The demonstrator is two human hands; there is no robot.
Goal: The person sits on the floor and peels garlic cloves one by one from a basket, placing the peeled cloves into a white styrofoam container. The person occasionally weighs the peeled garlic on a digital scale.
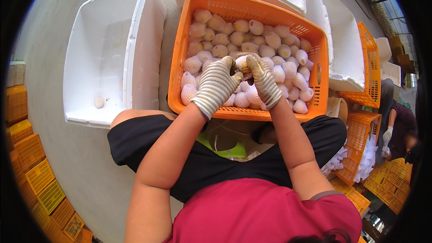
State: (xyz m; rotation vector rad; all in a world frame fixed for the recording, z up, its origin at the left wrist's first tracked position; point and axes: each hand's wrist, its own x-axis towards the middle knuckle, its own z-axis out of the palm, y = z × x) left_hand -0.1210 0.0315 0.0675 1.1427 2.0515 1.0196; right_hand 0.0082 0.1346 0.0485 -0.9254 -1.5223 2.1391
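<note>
Between my hands, over the near half of an orange plastic crate point(248, 116), is a small yellowish fruit in a white foam net point(245, 66). My left hand point(217, 82), in a striped knit glove, pinches its left side with thumb and fingers. From the other side my right hand point(266, 79), gloved alike, grips the fruit, its thumb on top. Fingers cover much of the fruit. Below them the crate holds many fruits in foam nets point(221, 51), heaped in layers.
A white foam box point(145, 47) stands left, with one netted fruit point(99, 102) inside. More foam boxes point(346, 40) are behind and right. Orange crates point(362, 128) with white foam nets point(367, 158) stand right, near another person point(401, 128). Stacked crates point(38, 172) line the far left.
</note>
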